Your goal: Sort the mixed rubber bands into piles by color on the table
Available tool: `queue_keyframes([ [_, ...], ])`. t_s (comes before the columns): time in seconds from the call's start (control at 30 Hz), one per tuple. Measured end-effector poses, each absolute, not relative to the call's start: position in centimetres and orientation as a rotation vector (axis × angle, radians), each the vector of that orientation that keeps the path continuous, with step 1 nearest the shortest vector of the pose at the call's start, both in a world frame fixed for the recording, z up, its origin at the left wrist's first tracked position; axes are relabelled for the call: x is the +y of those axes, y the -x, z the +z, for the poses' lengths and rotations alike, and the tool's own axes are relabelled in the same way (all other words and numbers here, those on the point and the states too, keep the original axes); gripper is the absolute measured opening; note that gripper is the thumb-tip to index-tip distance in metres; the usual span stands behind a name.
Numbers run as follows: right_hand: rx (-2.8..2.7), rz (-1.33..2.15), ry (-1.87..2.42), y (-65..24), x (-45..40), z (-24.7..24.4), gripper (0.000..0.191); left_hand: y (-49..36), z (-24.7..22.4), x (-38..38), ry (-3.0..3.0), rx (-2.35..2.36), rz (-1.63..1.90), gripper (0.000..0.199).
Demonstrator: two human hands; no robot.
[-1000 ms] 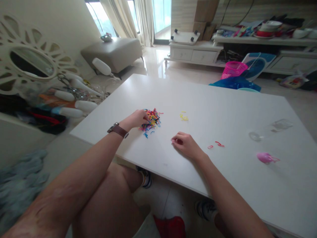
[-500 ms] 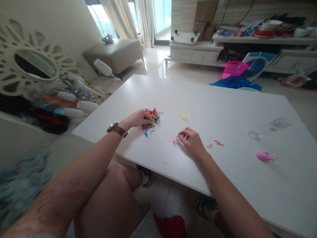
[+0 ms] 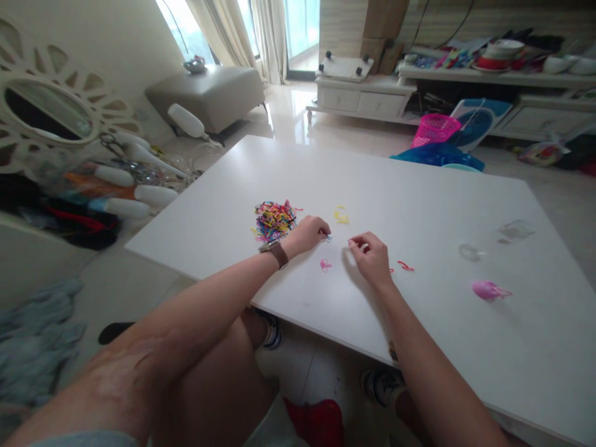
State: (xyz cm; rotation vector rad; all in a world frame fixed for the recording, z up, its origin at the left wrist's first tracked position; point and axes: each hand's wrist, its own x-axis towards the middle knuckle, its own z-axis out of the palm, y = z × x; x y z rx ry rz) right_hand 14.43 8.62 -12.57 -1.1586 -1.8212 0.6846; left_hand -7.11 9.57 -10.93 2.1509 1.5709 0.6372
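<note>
My left hand (image 3: 313, 233), with a watch on the wrist, is closed in a pinch on a small blue rubber band (image 3: 328, 238) above the middle of the table. My right hand (image 3: 371, 254) faces it a short way to the right, thumb and fingertips together; what they hold, if anything, is too small to tell. Left of my hands lies a heap of multicoloured rubber bands (image 3: 274, 218). A few yellow bands (image 3: 342, 218) lie beyond them, and a pink cluster (image 3: 325, 265) lies nearer me. Red bands (image 3: 405, 266) rest just right of my right hand.
On the right of the white table (image 3: 419, 198) are a pink pouch-like object (image 3: 488, 290), a clear round lid (image 3: 471, 252) and a clear container (image 3: 516, 231). The table's near edge runs just in front of my legs.
My left hand has moved right, away from the heap, with a blue rubber band in its fingers. My right hand has shifted slightly right and away from the pink bands, its fingers drawn together.
</note>
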Motion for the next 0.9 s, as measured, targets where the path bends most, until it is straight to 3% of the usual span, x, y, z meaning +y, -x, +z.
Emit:
queue_keyframes([
  [0.4, -1.976, 0.613, 1.200, -14.9, 10.7, -13.3, 0.008, 7.0, -8.7, 10.9, -2.111, 1.541, 0.588, 0.035],
  [0.6, -2.402, 0.505, 1.032, -13.4, 19.5, -13.3, 0.061, 10.7, -7.2, 10.9, -2.069, 1.761, 0.614, 0.035],
  [0.67, -2.481, 0.565, 0.940, -12.6, 21.6, -13.4, 0.056, 11.8, -6.8, 10.5, -2.026, 1.806, 0.599, 0.034],
  [0.8, -2.500, 0.660, 0.791, -11.7, 22.8, -14.0, 0.015, 13.3, -6.1, 9.5, -1.961, 1.845, 0.593, 0.030],
  [0.9, -2.410, 0.643, 0.835, -11.4, 22.6, -14.3, 0.014, 14.1, -5.9, 8.9, -1.931, 1.831, 0.613, 0.024],
])
